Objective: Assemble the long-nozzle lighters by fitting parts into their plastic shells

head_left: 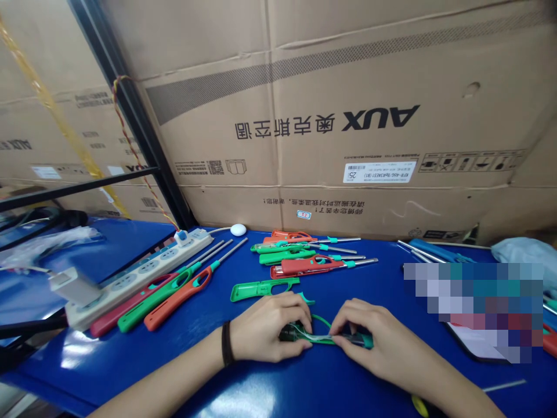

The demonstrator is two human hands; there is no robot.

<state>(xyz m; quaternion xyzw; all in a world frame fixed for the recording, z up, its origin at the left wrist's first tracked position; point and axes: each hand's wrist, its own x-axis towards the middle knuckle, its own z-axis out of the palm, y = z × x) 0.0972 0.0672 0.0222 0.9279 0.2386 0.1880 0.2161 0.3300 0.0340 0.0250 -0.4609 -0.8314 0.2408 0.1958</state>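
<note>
Both my hands rest on the blue table (183, 354) and pinch one green lighter body (324, 335) that lies flat between them. My left hand (270, 328), with a black band on its wrist, is closed over the lighter's left end. My right hand (369, 339) is closed over its right end, where a green tip sticks out. A thin clear tube runs along the part between my fingers. Just behind my left hand lies a separate green half shell (263, 288) of a lighter handle.
Three finished long lighters, red, green and orange (176, 293), lie at left beside a white power strip (130, 278). A heap of red and green lighters (304, 255) sits behind. Cardboard boxes (348, 116) wall off the back. A blurred patch covers the right.
</note>
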